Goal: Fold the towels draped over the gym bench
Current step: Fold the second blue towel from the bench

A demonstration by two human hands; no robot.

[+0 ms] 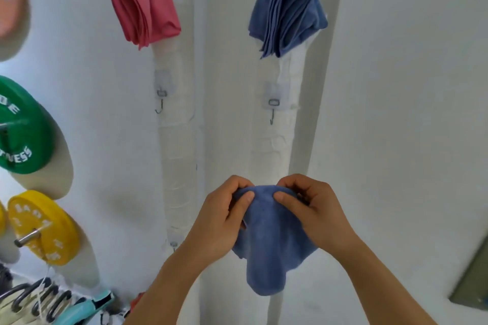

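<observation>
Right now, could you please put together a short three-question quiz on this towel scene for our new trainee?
1. True or false: both hands pinch the top edge of the blue towel in front of the white wall.
2. Which colour is the folded towel hanging at upper left? A) green B) pink C) yellow
3. Fill in: the lower weight plate on the left wall is ____.

Key:
1. True: the left hand and the right hand grip it with thumbs on the front.
2. B, the pink towel; a folded blue one hangs to its right.
3. Yellow, below the green plate.
</observation>
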